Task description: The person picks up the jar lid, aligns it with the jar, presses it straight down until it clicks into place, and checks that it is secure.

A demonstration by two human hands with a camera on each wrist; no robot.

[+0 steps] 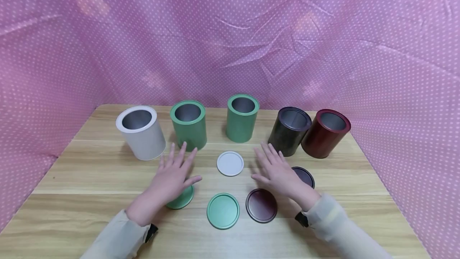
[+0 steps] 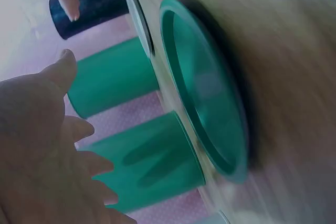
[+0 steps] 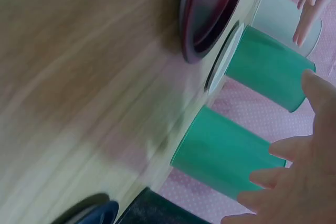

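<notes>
My left hand (image 1: 171,181) spreads its fingers above the table, palm down and holding nothing. It partly covers a green lid (image 1: 181,199), and its fingertips overlap the base of the left green can (image 1: 189,127) in the head view. My right hand (image 1: 278,173), also spread and bare, hovers beside a black lid (image 1: 304,177), with fingertips toward the black can (image 1: 289,131). Between the hands lie a white lid (image 1: 230,163), a second green lid (image 1: 223,211) and a dark red lid (image 1: 261,206).
Along the back stand a white can (image 1: 143,135), another green can (image 1: 241,121) and a dark red can (image 1: 324,135), all uncovered. The red and black cans stand close together. A pink dotted cloth (image 1: 230,31) surrounds the wooden table (image 1: 90,219).
</notes>
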